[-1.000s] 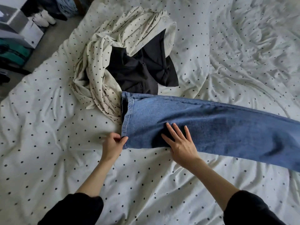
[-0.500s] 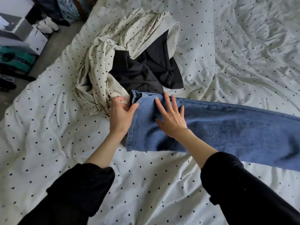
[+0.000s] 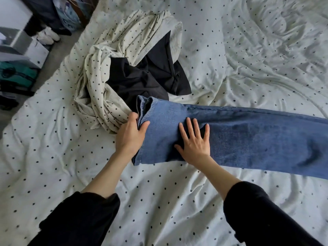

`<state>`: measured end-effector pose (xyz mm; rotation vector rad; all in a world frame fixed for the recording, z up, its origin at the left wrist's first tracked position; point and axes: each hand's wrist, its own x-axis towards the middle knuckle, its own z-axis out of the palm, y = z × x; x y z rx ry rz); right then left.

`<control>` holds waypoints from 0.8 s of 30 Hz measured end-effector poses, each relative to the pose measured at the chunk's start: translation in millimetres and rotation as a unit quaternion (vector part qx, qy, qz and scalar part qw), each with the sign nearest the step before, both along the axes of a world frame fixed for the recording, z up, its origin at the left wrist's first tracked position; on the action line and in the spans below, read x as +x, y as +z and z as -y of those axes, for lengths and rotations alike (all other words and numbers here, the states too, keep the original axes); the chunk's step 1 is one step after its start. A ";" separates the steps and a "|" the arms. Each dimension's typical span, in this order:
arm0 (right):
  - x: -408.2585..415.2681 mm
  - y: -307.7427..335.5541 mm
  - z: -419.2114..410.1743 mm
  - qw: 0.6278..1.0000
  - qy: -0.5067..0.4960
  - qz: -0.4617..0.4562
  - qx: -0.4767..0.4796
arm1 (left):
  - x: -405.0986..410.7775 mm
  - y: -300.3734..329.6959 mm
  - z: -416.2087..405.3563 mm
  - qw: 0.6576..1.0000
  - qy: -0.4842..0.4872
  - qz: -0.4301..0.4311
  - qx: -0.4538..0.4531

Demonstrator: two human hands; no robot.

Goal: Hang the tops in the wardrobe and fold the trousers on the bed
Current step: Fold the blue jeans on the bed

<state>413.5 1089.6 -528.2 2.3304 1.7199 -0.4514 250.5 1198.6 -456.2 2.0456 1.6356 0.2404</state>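
Blue denim trousers (image 3: 239, 135): unfolded; left hand (image 3: 130, 137) pinches hem, right hand (image 3: 194, 144) flat w/ fingers spread; black top (image 3: 142, 80) beside hem, unhung.

Light: soft, even daylight; moderately bright, cool grey cast.
Shadows: faint under the right hand (image 3: 194, 144) on the jeans (image 3: 248, 137); shallow shading in the creases of the duvet (image 3: 177, 201).
Glare: slight wash-out at top right of the duvet.
Dark areas: black sleeves (image 3: 79, 219) lose detail.
Distortion: wide-angle bowing toward the edges.
Focus: centre fairly sharp; corners and floor clutter (image 3: 21, 68) softer.
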 end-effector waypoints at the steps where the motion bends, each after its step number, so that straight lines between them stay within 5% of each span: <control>1: -0.7 3.4 -0.6 1.000 0.001 -0.009 0.008 | 2.6 6.4 -2.9 1.000 -0.002 0.017 -0.018; 7: -22.3 17.6 31.9 0.987 -0.031 -0.076 0.138 | -6.1 31.3 -25.5 0.988 0.002 0.105 -0.117; 14: -8.8 9.2 14.4 0.999 0.014 -0.040 0.013 | 12.2 47.0 -11.7 0.951 -0.014 0.169 -0.260; 18: 9.7 28.3 28.7 0.975 -0.019 -0.203 0.086 | 48.5 67.6 2.3 0.929 0.014 0.227 -0.293; 21: 32.3 53.5 55.1 0.848 -0.255 -0.413 0.212 | 82.1 84.9 11.1 0.905 0.018 0.278 -0.321; 24: 74.4 81.1 91.4 0.602 -0.467 -0.608 0.223 | 141.3 87.9 37.9 0.900 -0.033 0.279 -0.332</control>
